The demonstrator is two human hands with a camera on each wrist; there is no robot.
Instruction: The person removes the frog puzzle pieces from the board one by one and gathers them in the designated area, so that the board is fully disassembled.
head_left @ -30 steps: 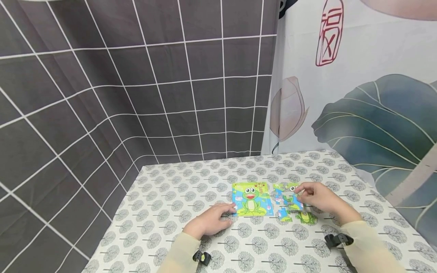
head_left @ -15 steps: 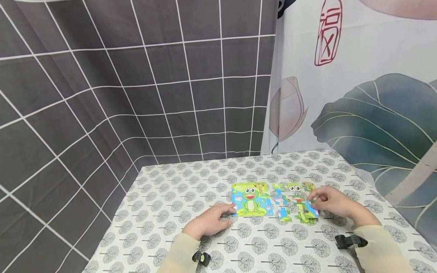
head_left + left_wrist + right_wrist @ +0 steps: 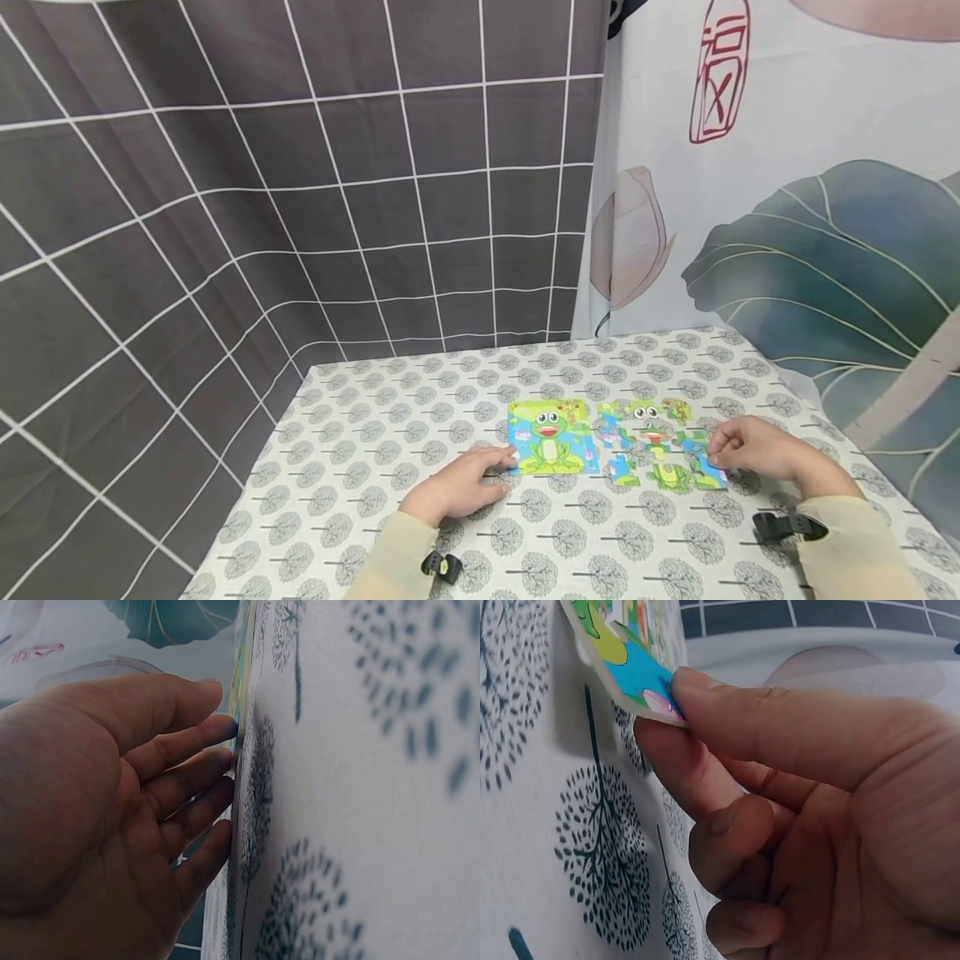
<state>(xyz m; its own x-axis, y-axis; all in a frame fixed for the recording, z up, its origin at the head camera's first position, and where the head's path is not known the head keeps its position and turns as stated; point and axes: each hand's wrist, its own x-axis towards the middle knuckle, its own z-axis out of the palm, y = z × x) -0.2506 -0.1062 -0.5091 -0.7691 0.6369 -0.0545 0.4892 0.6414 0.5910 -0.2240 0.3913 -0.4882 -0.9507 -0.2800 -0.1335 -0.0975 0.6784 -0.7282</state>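
My right hand (image 3: pixel 765 454) pinches a blue and green jigsaw puzzle piece (image 3: pixel 634 667) by its corner, thumb on the printed face and index finger underneath. In the right wrist view that corner is raised off the cloth. Several other puzzle pieces lie close by with small gaps between them: one bears the frog's eyes (image 3: pixel 647 414), another its lower body (image 3: pixel 670 477). To their left is a frog picture (image 3: pixel 551 442) in one square. My left hand (image 3: pixel 459 487) rests on the table, fingers loosely bent, fingertips at the picture's left edge.
The table (image 3: pixel 360 467) wears a white cloth printed with grey trees. A dark grid-patterned curtain (image 3: pixel 360 208) stands behind and to the left, and a white hanging with lotus leaves (image 3: pixel 840 250) to the right. A black strap circles each wrist.
My right hand has carried the blue and green puzzle piece rightward, from over the eye piece to the right side of the pieces. My left hand has stayed put.
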